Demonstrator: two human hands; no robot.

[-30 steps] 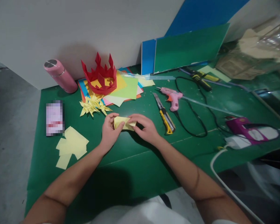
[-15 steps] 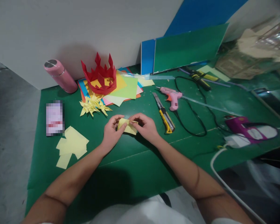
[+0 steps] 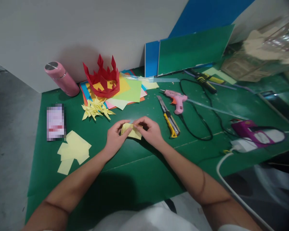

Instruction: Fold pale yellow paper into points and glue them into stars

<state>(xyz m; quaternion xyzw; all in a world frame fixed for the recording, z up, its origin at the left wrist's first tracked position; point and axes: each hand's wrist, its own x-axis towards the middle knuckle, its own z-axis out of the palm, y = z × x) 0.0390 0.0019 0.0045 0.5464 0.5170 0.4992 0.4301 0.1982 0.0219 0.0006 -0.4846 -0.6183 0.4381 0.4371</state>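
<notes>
Both my hands hold one small folded piece of pale yellow paper (image 3: 132,132) just above the green table mat (image 3: 139,166). My left hand (image 3: 114,138) pinches its left side with thumb and fingers. My right hand (image 3: 149,131) pinches the right side, fingers curled over the top edge. A heap of finished yellow folded pieces (image 3: 96,108) lies behind my left hand. Loose yellow paper squares (image 3: 73,151) lie to the left.
A red paper crown (image 3: 103,78) sits on a stack of coloured sheets (image 3: 130,91). A pink flask (image 3: 60,79), a phone (image 3: 55,122), a yellow utility knife (image 3: 169,117), a pink glue gun (image 3: 177,99), black cable (image 3: 199,118) and a purple device (image 3: 257,133) surround the hands.
The yellow paper has been lifted a little and turned between my fingers; its flap now stands up. Both hands have stayed at the same spot.
</notes>
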